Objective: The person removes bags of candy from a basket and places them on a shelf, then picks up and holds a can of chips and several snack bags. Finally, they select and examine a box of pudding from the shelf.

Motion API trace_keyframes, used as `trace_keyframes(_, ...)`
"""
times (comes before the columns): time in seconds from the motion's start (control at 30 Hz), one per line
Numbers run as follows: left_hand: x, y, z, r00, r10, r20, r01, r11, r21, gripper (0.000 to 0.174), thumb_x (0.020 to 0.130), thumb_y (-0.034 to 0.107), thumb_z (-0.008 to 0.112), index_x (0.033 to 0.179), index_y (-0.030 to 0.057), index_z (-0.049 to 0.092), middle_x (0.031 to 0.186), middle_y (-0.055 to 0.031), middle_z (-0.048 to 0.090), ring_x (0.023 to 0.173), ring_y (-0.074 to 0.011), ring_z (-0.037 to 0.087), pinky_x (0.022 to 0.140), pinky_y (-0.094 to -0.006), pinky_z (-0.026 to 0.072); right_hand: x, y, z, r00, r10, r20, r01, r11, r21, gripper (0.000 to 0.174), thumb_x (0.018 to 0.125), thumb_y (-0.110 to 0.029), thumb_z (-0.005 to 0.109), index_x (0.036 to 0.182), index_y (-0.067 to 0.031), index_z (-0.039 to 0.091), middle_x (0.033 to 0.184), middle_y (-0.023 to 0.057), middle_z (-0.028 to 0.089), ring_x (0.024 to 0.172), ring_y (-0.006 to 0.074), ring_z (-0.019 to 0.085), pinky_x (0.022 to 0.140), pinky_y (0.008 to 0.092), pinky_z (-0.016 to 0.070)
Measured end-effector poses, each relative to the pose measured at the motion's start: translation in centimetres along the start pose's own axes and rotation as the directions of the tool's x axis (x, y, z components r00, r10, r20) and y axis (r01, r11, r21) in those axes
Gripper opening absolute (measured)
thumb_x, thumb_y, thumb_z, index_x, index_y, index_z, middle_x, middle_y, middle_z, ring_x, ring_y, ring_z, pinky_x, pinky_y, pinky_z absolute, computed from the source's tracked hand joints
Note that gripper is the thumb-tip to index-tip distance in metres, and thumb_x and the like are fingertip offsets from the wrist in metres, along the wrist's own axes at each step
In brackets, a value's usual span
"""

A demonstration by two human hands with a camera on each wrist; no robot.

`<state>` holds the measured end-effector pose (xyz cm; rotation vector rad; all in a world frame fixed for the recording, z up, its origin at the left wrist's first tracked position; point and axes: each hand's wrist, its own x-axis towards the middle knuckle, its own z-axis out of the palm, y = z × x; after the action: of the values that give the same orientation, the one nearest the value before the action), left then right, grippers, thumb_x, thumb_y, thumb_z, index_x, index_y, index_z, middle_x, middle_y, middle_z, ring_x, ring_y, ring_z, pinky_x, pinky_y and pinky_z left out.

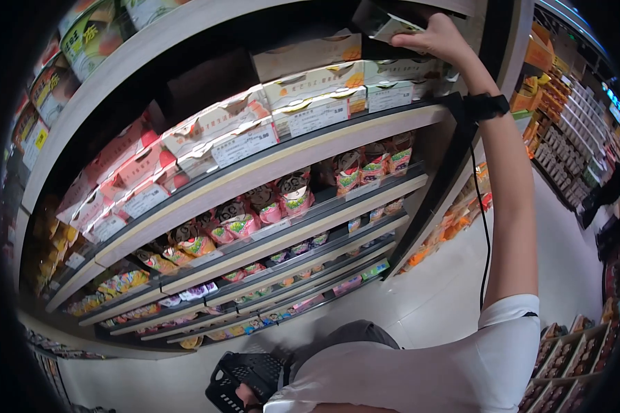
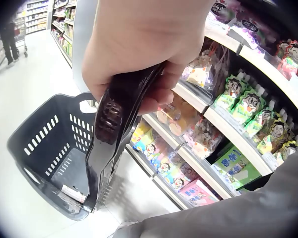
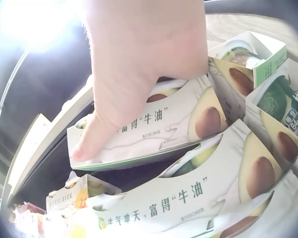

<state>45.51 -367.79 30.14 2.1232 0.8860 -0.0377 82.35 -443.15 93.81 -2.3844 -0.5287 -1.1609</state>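
Note:
At the top of the shelving in the head view, my right hand [image 1: 437, 43] holds a yogurt carton [image 1: 382, 24]. Seen from the right wrist, the hand [image 3: 134, 64] grips this white carton [image 3: 161, 124], printed with a cut avocado; the thumb lies on its front face and the other fingers are hidden. The carton is slightly tilted, just above a matching avocado carton [image 3: 188, 191]. Low beside my body, my left hand [image 2: 144, 44] has its fingers curled round the black handle [image 2: 111, 119] of a shopping basket [image 2: 57, 109]. The basket's visible floor shows only a white label.
More avocado cartons [image 3: 283, 119] stand close on the right. Pink fruit cartons [image 1: 138, 168] line the same shelf, above price tags [image 1: 244, 143]. Lower shelves carry spouted pouches [image 1: 296, 189]. A dark shelf upright [image 1: 437, 186] and a hanging cable [image 1: 488, 241] are near my right arm.

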Motion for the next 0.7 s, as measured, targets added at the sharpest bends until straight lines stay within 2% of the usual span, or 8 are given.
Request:
trace_keyframes(0.07, -3.3, -2.2, 0.6, 0.998, -0.058, -0.038, 0.057, 0.998, -0.038, 0.037, 0.078, 0.022, 0.064, 0.093, -0.0121, 0.067, 0.080, -0.0160, 0.069, 0.070, -0.0267, 0.064, 0.068, -0.0390, 0.0500, -0.4, 1.9, 0.3, 0.973, -0.223, -0.066, 0.204, 0.955, -0.217, 0.067, 0.066, -0.037, 0.091, 0.115, -0.0015, 0.063, 0.098, 0.0126, 0.068, 0.085, 0.0220, 0.065, 0.076, 0.0334, 0.0512)
trace_keyframes(0.1, -3.2, -2.2, 1.5, 0.985, -0.142, -0.100, 0.127, 0.981, -0.146, 0.032, 0.081, 0.019, 0.064, 0.087, -0.0119, 0.066, 0.071, -0.0074, 0.063, 0.062, -0.0165, 0.054, 0.058, -0.0360, 0.0430, -1.0, 0.6, 0.6, 0.970, -0.229, -0.083, 0.201, 0.945, -0.256, 0.069, 0.064, -0.035, 0.092, 0.117, -0.0021, 0.062, 0.106, 0.0122, 0.067, 0.094, 0.0241, 0.064, 0.081, 0.0344, 0.0503)
trace_keyframes(0.13, -1.8, -4.5, 3.0, 0.946, -0.294, -0.137, 0.191, 0.846, -0.499, 0.027, 0.080, 0.016, 0.064, 0.083, -0.0105, 0.065, 0.067, -0.0080, 0.062, 0.059, -0.0176, 0.054, 0.055, -0.0366, 0.0420, -2.2, -1.4, 0.4, 0.967, -0.234, -0.100, 0.195, 0.935, -0.296, 0.071, 0.063, -0.032, 0.093, 0.119, -0.0026, 0.061, 0.113, 0.0118, 0.066, 0.102, 0.0262, 0.064, 0.087, 0.0355, 0.0493)
trace_keyframes(0.2, -5.1, -0.2, 2.6, 0.919, -0.374, -0.129, 0.300, 0.871, -0.388, 0.023, 0.080, 0.015, 0.064, 0.077, -0.0073, 0.061, 0.059, -0.0087, 0.058, 0.047, -0.0189, 0.053, 0.046, -0.0364, 0.0405, -2.9, -2.9, 0.7, 0.853, -0.481, -0.204, 0.381, 0.840, -0.387, 0.065, 0.061, -0.036, 0.092, 0.110, -0.0049, 0.063, 0.103, 0.0100, 0.068, 0.092, 0.0273, 0.066, 0.080, 0.0363, 0.0509)
trace_keyframes(0.33, -7.4, 0.0, 4.1, 0.914, -0.374, -0.156, 0.303, 0.886, -0.352, 0.022, 0.080, 0.013, 0.064, 0.070, -0.0057, 0.060, 0.055, -0.0080, 0.055, 0.042, -0.0209, 0.054, 0.043, -0.0366, 0.0409, -6.4, -6.5, 1.6, 0.880, -0.365, -0.303, 0.326, 0.929, -0.173, 0.068, 0.055, -0.029, 0.094, 0.110, -0.0049, 0.063, 0.105, 0.0095, 0.066, 0.099, 0.0285, 0.064, 0.086, 0.0377, 0.0503)
trace_keyframes(0.53, -8.4, 2.9, 5.6, 0.929, -0.357, -0.098, 0.311, 0.896, -0.317, 0.025, 0.081, 0.013, 0.067, 0.063, -0.0035, 0.060, 0.055, -0.0106, 0.059, 0.042, -0.0219, 0.056, 0.043, -0.0379, 0.0421, -12.9, -9.9, 4.0, 0.930, -0.338, -0.143, 0.342, 0.940, 0.006, 0.071, 0.060, -0.038, 0.089, 0.113, 0.0004, 0.062, 0.107, 0.0147, 0.063, 0.102, 0.0318, 0.061, 0.090, 0.0390, 0.0489)
trace_keyframes(0.67, -8.1, 5.5, 5.9, 0.911, -0.411, 0.032, 0.409, 0.894, -0.183, 0.023, 0.079, 0.016, 0.069, 0.068, -0.0033, 0.064, 0.054, -0.0117, 0.059, 0.043, -0.0221, 0.057, 0.043, -0.0377, 0.0423, -15.4, -12.2, 6.7, 0.901, -0.432, -0.027, 0.432, 0.902, -0.023, 0.069, 0.062, -0.047, 0.081, 0.110, -0.0007, 0.063, 0.105, 0.0164, 0.062, 0.099, 0.0360, 0.059, 0.088, 0.0444, 0.0445)
trace_keyframes(0.7, -7.8, 4.7, 6.2, 0.891, -0.448, 0.077, 0.454, 0.886, -0.096, 0.026, 0.080, 0.021, 0.072, 0.084, -0.0044, 0.066, 0.067, -0.0179, 0.065, 0.057, -0.0284, 0.065, 0.055, -0.0406, 0.0505, -15.9, -12.6, 7.5, 0.898, -0.439, -0.002, 0.439, 0.898, -0.007, 0.071, 0.061, -0.050, 0.081, 0.109, -0.0009, 0.063, 0.103, 0.0158, 0.062, 0.098, 0.0358, 0.059, 0.086, 0.0454, 0.0443)
